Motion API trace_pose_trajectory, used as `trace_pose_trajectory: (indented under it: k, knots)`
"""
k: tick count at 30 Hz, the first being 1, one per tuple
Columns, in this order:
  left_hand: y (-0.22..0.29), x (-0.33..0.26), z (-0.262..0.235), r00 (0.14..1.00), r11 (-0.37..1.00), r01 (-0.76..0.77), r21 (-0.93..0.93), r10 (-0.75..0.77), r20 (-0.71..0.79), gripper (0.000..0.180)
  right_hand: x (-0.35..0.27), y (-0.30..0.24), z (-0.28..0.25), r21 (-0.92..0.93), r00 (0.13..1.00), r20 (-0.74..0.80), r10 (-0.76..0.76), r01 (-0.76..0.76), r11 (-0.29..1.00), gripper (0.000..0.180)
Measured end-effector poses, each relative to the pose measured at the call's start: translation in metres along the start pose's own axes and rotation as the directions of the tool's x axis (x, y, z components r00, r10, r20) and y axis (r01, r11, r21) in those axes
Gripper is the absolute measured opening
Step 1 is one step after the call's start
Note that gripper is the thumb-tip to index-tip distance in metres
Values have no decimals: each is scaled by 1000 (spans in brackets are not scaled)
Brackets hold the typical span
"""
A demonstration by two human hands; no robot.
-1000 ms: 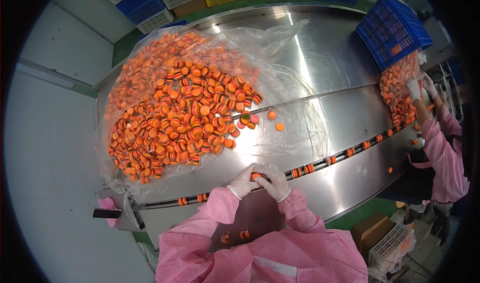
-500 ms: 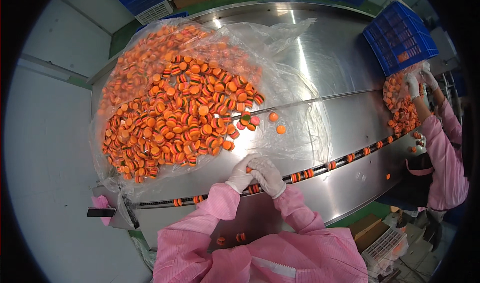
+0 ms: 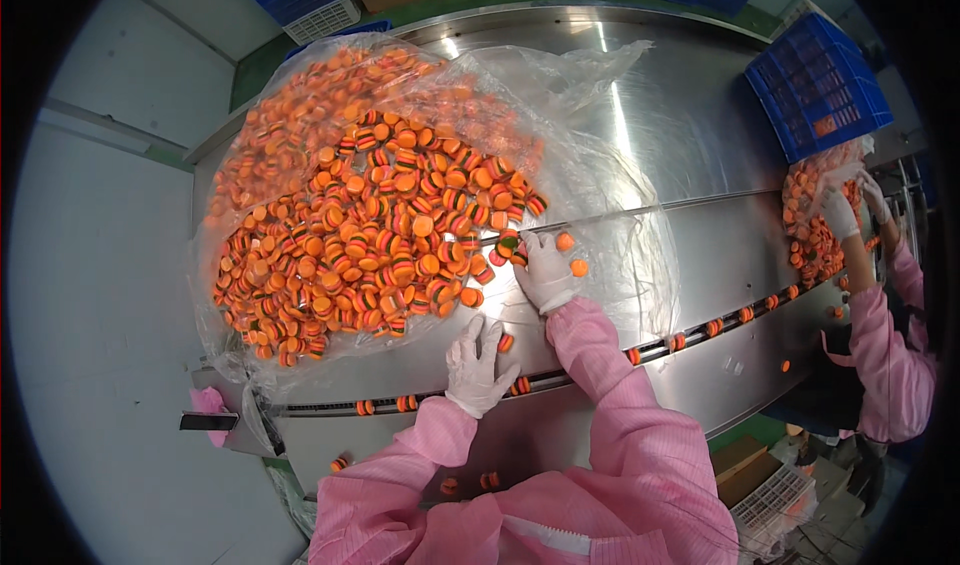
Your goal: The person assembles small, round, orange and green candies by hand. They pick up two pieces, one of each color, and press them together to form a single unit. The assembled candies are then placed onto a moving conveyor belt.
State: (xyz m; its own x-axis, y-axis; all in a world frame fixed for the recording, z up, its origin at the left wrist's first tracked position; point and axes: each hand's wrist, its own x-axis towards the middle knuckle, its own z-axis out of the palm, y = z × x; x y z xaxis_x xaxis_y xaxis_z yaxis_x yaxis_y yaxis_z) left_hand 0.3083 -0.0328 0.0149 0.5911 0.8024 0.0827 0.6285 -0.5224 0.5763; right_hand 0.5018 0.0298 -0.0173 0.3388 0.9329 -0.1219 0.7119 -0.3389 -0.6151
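The right hand [image 3: 545, 270], white-gloved, is laid at the near edge of the heap of orange burger-shaped pieces [image 3: 370, 235] on clear plastic sheet [image 3: 620, 255], its grip closed on one piece [image 3: 518, 255]. The left hand [image 3: 475, 365] is spread flat, grip apart, on the steel bench [image 3: 700, 145], just beside a single piece [image 3: 506, 343] by the track [image 3: 700, 330].
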Motion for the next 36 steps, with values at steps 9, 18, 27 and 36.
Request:
trace_pose_trajectory:
  k: [9,18,27,36]
  knots:
    - [-2,52,-7,946,420,314,-852,-215,242,45,-45,-20,-48,418,952,205,-225,123,900,45]
    - [20,46,-9,893,-279,413,-867,-61,445,44,-86,-57,-96,412,922,384,-54,-119,903,67]
    - [25,24,-32,899,-181,426,-886,-24,437,30,-102,-49,-94,348,868,438,-235,78,934,56]
    - [34,8,-17,832,-142,354,-924,-405,380,23,-120,-33,-56,597,933,348,-91,-146,789,44]
